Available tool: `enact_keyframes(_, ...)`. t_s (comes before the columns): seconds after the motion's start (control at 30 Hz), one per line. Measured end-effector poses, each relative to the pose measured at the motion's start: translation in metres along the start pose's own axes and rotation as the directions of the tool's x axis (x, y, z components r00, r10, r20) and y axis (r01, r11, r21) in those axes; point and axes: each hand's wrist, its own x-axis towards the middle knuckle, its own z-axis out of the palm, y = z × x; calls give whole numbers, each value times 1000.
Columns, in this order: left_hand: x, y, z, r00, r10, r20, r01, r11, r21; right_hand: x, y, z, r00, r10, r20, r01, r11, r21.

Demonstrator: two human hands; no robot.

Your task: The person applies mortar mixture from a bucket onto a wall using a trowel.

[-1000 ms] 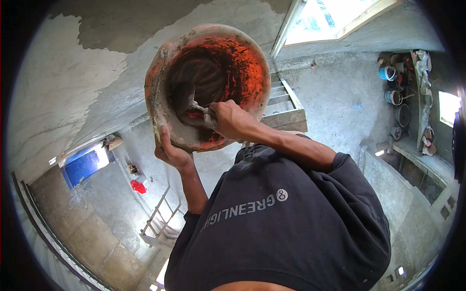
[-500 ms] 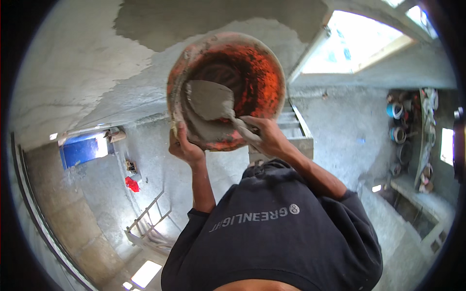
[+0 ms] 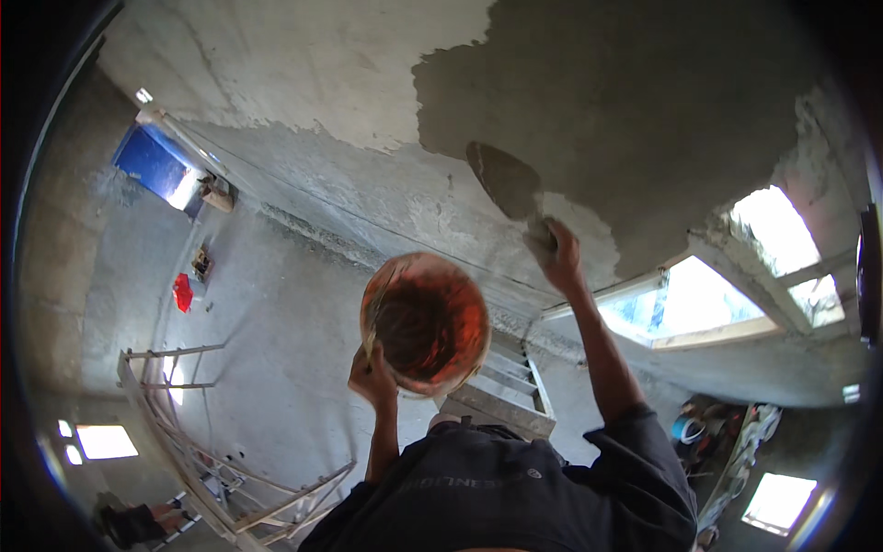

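My left hand is closed on the rim of an orange bucket, whose inside is smeared with grey mortar. The bucket is tilted so its mouth faces up toward me. My right hand grips the handle of a trowel, raised beyond the bucket and to its right. The blade lies over the lower edge of a dark, wet mortar patch on the wall; whether it touches the wall I cannot tell. Lighter grey wall surrounds the patch on the left.
A wooden step frame stands below the bucket. Window openings break the wall at right. Wooden scaffolding or ladder pieces stand at lower left, near another person. A red item and a blue panel are at left.
My right hand has lifted the trowel out of the bucket and up to the wall at right. The bucket, in my left hand, has moved lower, and the view has turned.
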Motion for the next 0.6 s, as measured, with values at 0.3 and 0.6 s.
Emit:
enact_keyframes(0.3,-45,-57,-74,944,-183,-273,222,968,119,186,36,24,975,-41,219,104,953,-285)
enact_keyframes(0.6,-58,-70,-86,934,-213,-288,267,949,166,228,23,83,963,91,253,10,929,-369)
